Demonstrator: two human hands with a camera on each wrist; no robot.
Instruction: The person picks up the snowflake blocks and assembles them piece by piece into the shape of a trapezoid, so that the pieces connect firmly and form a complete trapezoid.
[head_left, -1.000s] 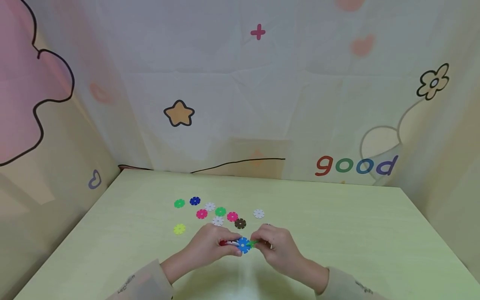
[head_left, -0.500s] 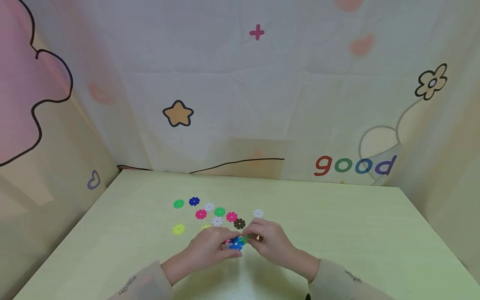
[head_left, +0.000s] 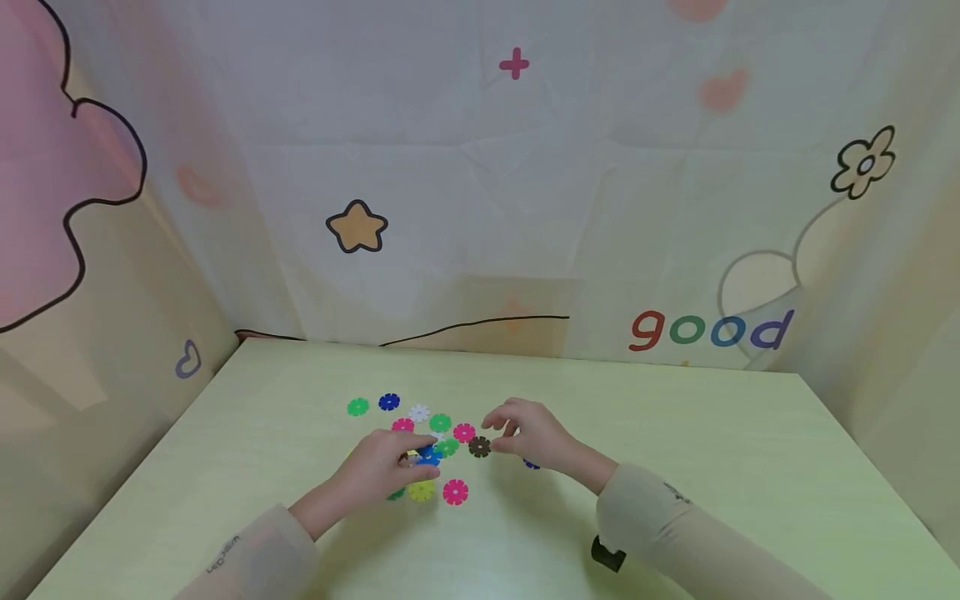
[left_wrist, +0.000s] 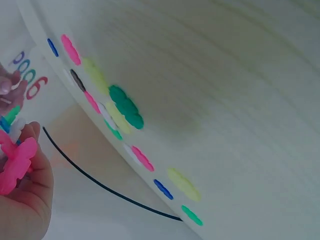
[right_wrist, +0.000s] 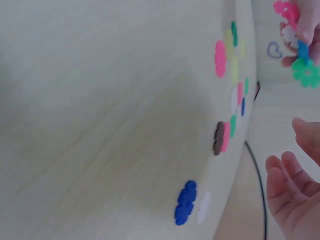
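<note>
Beige sleeves (head_left: 270, 554) — dark lettering (head_left: 222, 554) on each, black piece (head_left: 607, 554) below right

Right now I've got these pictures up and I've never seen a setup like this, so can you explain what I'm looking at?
There is no machine here, just a person's two bare hands; call each one a grip. The wide picture comes from a camera on the head, looking forward and down. The other two come from cameras on the left and right wrists, so the table looks tilted there.

The left grip holds a cluster of joined discs, with pink, white, blue and green showing. The right grip holds nothing that I can see.

Loose notched discs lie flat on the pale table, among them a brown disc, a bright pink disc and a yellow disc. Behind hangs a printed backdrop.
</note>
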